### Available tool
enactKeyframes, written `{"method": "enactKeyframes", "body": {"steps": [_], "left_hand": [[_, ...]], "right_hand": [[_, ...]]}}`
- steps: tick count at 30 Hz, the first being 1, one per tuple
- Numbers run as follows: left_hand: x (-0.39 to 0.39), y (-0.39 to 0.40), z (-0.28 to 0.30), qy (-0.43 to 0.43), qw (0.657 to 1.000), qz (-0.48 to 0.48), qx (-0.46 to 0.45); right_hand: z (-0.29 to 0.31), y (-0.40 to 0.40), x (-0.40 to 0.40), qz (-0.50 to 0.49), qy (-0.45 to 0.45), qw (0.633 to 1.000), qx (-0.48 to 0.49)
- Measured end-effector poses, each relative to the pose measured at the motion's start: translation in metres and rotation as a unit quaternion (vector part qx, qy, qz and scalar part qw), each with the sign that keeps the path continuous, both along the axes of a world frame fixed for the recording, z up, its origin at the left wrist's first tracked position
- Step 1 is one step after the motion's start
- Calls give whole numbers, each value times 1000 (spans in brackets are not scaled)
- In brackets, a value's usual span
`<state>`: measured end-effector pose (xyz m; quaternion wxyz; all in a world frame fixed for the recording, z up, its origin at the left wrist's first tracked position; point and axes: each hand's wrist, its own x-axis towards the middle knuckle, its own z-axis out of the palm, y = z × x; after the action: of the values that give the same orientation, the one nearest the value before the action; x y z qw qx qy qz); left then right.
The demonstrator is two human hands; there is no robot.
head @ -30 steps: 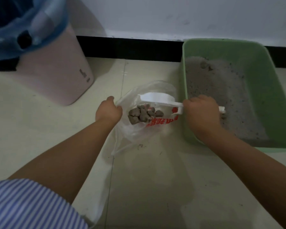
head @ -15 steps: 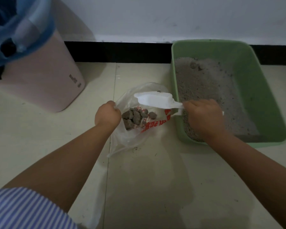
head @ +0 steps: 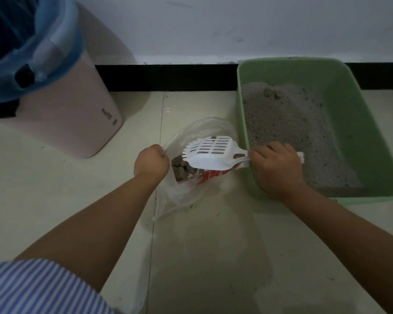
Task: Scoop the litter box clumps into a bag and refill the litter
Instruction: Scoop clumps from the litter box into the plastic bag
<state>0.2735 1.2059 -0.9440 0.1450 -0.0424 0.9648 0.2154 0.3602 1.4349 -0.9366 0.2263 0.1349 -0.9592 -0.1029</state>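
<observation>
The scoop [head: 210, 152] is white and slotted, its head empty and tilted over the mouth of the bag [head: 191, 189]; your right hand [head: 276, 168] grips its handle above the left rim of the litter box [head: 361, 137]. Your left hand [head: 151, 163] pinches the bag's clear edge, keeping it open. The bag lies on the floor [head: 202, 257] just beside the green box's left wall, with bare tile toward you. Brown clumps [head: 182, 169] sit inside the bag. Grey litter [head: 288, 132] fills the box, with a lump near its far edge.
</observation>
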Motion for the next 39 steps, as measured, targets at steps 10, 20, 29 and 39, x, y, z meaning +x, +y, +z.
{"method": "enactKeyframes", "body": {"steps": [10,20,29,39], "left_hand": [[2,21,7,44,965,-234,110],[10,42,2,20,960,-262,97],[8,43,5,9,962,-268,46],[-4,36,15,90,975,-195,62]], "right_hand": [[-21,6,7,19,55,998,0],[-26,3,3,-8,97,995,-16],[-21,1,0,-22,74,997,-15],[-4,-2,1,-78,-9,994,-78]]}}
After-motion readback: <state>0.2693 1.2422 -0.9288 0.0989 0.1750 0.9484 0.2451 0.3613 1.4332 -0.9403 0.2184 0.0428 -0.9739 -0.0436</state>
